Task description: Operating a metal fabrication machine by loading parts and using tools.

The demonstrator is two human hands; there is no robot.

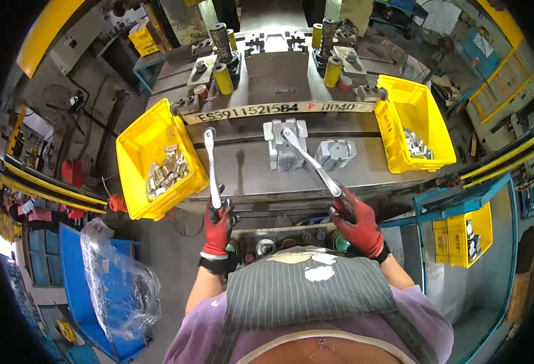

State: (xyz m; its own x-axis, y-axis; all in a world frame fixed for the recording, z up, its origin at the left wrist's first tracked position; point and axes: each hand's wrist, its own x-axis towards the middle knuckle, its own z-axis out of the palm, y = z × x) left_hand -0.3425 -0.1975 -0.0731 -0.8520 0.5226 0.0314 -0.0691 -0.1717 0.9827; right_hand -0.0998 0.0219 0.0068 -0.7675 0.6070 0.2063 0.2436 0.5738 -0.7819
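My left hand (217, 230), in a red and black glove, is wrapped round the handle of a long silver tool (212, 164) with a round head, shaped like a ratchet. That tool points away from me above the machine bed, its head beside the left bin. A matching silver tool (317, 168) is gripped in my right hand (361, 225), also gloved. It slants up and left, its round head over a stack of grey metal plates (277, 159). Whether the head touches the top plate I cannot tell. Close by on the right stands a shorter stack of metal plates (335, 155).
Yellow bins with small metal parts flank the bed: a left bin (132, 159) and a right bin (394, 145). Behind the stacks runs a pale lettered bar (267, 110), then the press die with yellow posts (223, 80). A control panel (279, 239) lies near my waist.
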